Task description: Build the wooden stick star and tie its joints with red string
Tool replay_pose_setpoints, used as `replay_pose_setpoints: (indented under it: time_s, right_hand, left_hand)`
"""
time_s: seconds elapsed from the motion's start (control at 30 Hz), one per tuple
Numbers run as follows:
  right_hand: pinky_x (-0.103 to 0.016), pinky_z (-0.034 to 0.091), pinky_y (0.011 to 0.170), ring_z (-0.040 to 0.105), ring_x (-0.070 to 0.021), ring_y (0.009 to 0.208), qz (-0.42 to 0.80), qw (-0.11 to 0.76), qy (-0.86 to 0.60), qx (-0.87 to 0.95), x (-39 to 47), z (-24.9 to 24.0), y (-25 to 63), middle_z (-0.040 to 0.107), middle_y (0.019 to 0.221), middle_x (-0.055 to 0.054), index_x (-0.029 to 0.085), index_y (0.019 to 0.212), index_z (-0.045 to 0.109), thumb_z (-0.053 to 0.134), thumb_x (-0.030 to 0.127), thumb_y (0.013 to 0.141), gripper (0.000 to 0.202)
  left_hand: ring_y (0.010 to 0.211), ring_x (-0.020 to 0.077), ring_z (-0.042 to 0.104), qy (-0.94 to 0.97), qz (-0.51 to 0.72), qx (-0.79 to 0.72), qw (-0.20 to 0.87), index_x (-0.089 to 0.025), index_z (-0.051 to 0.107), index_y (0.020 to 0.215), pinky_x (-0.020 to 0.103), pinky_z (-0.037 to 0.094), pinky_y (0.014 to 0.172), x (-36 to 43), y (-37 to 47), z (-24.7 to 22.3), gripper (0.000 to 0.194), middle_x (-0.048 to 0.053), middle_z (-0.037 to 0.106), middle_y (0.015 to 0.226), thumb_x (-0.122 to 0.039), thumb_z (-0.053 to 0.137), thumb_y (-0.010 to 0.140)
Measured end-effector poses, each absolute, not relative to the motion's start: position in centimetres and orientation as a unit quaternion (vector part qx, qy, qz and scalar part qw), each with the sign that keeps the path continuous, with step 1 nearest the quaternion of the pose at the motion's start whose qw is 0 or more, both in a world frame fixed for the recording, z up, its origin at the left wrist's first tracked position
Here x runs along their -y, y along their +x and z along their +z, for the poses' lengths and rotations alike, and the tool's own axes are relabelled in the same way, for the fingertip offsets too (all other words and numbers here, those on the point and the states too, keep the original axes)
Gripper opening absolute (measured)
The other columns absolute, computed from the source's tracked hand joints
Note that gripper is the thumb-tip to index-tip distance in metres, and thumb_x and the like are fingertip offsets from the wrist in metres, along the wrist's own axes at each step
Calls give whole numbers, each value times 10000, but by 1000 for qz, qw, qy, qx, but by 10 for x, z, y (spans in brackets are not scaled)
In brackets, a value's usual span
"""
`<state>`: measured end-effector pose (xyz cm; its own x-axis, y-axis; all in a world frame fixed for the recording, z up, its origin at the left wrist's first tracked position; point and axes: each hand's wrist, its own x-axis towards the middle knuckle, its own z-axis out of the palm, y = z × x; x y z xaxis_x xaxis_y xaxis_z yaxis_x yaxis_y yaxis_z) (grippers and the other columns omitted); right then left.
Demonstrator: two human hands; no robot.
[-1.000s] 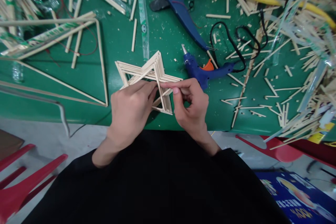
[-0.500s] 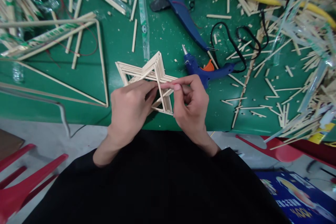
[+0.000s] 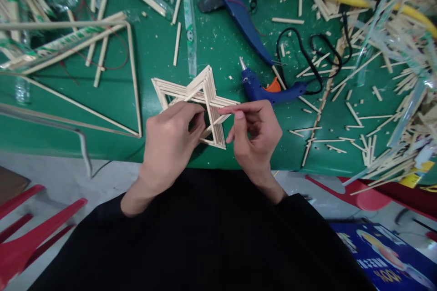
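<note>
A six-pointed star (image 3: 213, 93) built from stacked thin wooden sticks lies near the table's front edge. My left hand (image 3: 170, 138) covers its lower left side, thumb and index finger curled closed around the sticks; the fingertips are partly hidden. At the star's right side is my right hand (image 3: 257, 132). Its index finger stretches left over the sticks, the thumb rests against that finger, and the others are loosely bent; I see nothing held in it. A blue glue gun (image 3: 269, 88) with an orange trigger lies just beyond the right hand, nozzle pointing away.
On the green table (image 3: 153, 45), a large stick frame (image 3: 134, 77) stands at left. A blue cutter tool (image 3: 239, 18) lies at the back. Loose sticks (image 3: 368, 145) and plastic wrappers (image 3: 409, 109) litter the right. A black cord (image 3: 300, 50) trails behind the glue gun.
My right hand has drawn back to the right, away from the left fingertips, and more of the star's right point shows. The left hand stays about where it was.
</note>
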<state>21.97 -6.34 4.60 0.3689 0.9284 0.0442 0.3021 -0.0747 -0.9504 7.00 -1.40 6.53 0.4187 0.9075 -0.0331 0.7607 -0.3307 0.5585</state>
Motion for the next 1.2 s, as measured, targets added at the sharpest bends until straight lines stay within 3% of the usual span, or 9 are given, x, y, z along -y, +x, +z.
replay_pose_setpoints:
  time_s: [0.33, 0.53, 0.8, 0.93, 1.1, 1.2]
  right_hand:
    - [-238, 417, 466, 524, -68, 540, 237, 472, -673, 518, 62, 43, 226, 632, 769, 45, 237, 926, 596, 539, 143, 972, 118]
    - [-305, 528, 580, 644, -136, 727, 225, 453, -651, 567, 55, 45, 230, 693, 854, 2, 279, 908, 590, 548, 170, 986, 141]
    - [-265, 601, 701, 693, -96, 803, 233, 463, -595, 615, 43, 53, 228, 740, 886, 12, 237, 939, 636, 579, 63, 963, 185]
    - [-284, 628, 739, 709, -108, 817, 235, 453, -596, 620, 39, 54, 227, 742, 881, 15, 234, 922, 632, 589, 61, 960, 183]
    - [-240, 617, 742, 710, -91, 804, 246, 450, -592, 622, 37, 58, 225, 736, 862, 28, 238, 901, 621, 623, 88, 955, 159]
    - [-271, 608, 731, 709, -119, 825, 256, 435, -625, 595, 39, 61, 226, 722, 947, 1, 276, 1012, 600, 586, 193, 1004, 85]
  left_hand:
    - [713, 115, 634, 802, 154, -522, 245, -224, 643, 923, 258, 516, 682, 16, 70, 71, 110, -6, 678, 819, -158, 568, 970]
    - [845, 148, 689, 807, 166, -504, 259, -237, 648, 954, 294, 560, 745, 15, 74, 72, 136, 21, 717, 950, -200, 528, 1004]
    - [1052, 171, 712, 800, 190, -488, 292, -272, 650, 951, 372, 619, 918, 14, 76, 74, 133, 14, 745, 1109, -234, 538, 1012]
    - [1047, 151, 710, 803, 219, -457, 314, -264, 647, 950, 365, 613, 945, 13, 76, 72, 115, -5, 756, 1140, -185, 575, 992]
    - [986, 124, 712, 798, 231, -461, 313, -252, 656, 940, 318, 611, 898, 12, 75, 70, 115, -19, 766, 1068, -182, 582, 994]
    - [995, 127, 725, 797, 248, -460, 303, -255, 675, 956, 310, 614, 888, 11, 73, 67, 112, -17, 768, 1057, -200, 587, 996]
